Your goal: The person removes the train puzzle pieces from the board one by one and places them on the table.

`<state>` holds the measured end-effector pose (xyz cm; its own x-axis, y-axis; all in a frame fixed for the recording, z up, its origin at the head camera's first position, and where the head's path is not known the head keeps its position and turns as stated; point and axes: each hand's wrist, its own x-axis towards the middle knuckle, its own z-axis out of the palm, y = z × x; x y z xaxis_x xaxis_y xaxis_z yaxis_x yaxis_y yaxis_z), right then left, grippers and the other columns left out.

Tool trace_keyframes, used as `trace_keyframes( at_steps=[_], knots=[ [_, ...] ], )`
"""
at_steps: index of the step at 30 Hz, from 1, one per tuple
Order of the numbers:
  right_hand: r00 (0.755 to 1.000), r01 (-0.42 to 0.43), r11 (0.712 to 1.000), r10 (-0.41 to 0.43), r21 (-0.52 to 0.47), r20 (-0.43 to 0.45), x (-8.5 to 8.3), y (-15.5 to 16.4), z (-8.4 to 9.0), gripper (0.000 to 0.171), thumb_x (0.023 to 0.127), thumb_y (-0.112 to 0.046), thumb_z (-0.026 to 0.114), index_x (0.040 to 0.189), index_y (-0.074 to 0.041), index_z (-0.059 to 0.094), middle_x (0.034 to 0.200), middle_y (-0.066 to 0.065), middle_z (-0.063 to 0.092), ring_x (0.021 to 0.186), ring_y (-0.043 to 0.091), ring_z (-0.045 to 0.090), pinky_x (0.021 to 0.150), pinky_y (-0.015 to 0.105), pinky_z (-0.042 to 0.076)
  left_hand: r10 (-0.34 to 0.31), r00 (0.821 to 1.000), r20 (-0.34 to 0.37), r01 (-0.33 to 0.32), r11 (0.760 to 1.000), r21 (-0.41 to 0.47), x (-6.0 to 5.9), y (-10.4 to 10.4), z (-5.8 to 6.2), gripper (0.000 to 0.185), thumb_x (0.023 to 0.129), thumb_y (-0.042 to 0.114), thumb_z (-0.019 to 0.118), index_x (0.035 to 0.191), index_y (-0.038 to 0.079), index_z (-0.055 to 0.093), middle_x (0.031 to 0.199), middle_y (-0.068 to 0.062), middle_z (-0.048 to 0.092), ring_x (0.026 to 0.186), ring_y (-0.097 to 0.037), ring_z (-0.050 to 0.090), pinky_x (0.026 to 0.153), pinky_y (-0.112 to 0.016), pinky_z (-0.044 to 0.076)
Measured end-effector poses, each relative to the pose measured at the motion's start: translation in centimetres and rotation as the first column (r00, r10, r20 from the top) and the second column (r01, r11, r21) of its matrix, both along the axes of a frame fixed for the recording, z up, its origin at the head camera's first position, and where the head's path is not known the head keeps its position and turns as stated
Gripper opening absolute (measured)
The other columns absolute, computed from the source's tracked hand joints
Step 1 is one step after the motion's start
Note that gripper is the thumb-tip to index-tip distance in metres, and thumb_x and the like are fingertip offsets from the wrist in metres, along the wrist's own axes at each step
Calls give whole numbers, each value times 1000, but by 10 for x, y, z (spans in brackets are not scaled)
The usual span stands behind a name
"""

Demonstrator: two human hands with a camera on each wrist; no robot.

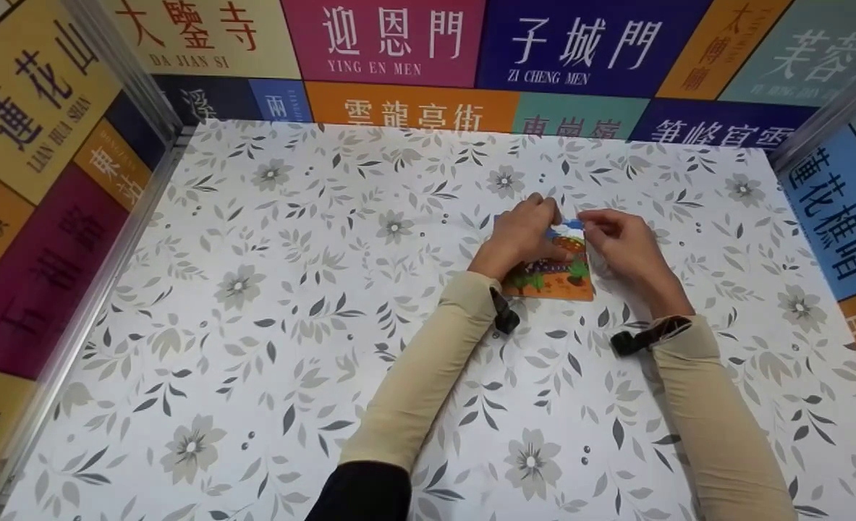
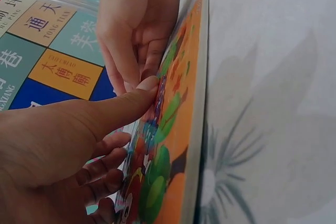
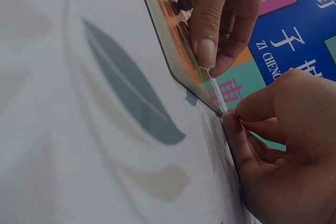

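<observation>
A small rectangular picture board [image 1: 551, 284] with a colourful cartoon scene on an orange ground lies flat on the tabletop. Its grey edge [image 2: 195, 145] shows in the left wrist view. My left hand [image 1: 520, 237] lies over the board, its straight thumb touching the printed face and its other fingers loosely bent above it. At the board's far right corner my right hand [image 1: 634, 250] pinches with thumb and index finger. From the right wrist view, the right hand [image 3: 289, 135] holds that corner close to the left thumb [image 3: 207, 45]. Part of the picture is hidden under the left hand.
The table [image 1: 268, 362] wears a white covering printed with grey flowers and leaves. Coloured panels [image 1: 391, 43] with large characters stand along the back and both sides. A black strap with a camera [image 1: 503, 315] sits on each wrist.
</observation>
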<state>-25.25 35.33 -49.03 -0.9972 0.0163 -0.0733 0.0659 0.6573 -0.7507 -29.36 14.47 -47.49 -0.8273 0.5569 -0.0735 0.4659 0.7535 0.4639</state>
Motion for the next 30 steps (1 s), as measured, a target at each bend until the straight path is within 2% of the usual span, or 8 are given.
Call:
trace_keyframes(
  at_steps=[7,15,19,24,30],
  knots=[
    [1000,12,1000,-12,-5,8,0,0,1,37,102,-34,57,137,-24,63,126,5,67,107,13,60,84,22,45,4,1000,-23,-3,999,34,2,3,5,56,76,55,82,114,22,58,110,7,55,92,-11,55,80,-30,49],
    [999,30,999,-30,-12,37,0,-1,1,37,102,-38,57,137,-26,62,126,4,65,106,13,58,82,22,45,9,993,-121,-17,998,-67,4,12,13,64,74,56,84,124,25,58,117,5,68,103,-15,65,84,-35,55],
    [999,35,999,-34,-12,42,0,-1,1,37,102,-37,57,137,-27,63,126,4,65,107,14,58,84,24,45,-21,994,-111,16,999,-46,2,9,9,63,76,55,82,126,24,59,116,4,65,105,-16,61,88,-35,52],
    [999,29,999,-28,-18,40,1,-1,0,36,101,-36,58,136,-27,63,125,5,66,109,14,59,88,25,45,-66,996,-62,66,998,-2,-1,5,3,67,79,54,80,134,25,55,122,1,57,112,-18,52,94,-34,47],
    [1000,7,1000,-7,-11,-10,0,-1,0,35,102,-30,59,136,-23,64,123,7,68,105,13,60,84,21,46,-81,996,-28,82,996,34,-4,4,2,72,81,52,80,141,24,55,128,-1,55,117,-18,49,97,-31,45]
  ],
)
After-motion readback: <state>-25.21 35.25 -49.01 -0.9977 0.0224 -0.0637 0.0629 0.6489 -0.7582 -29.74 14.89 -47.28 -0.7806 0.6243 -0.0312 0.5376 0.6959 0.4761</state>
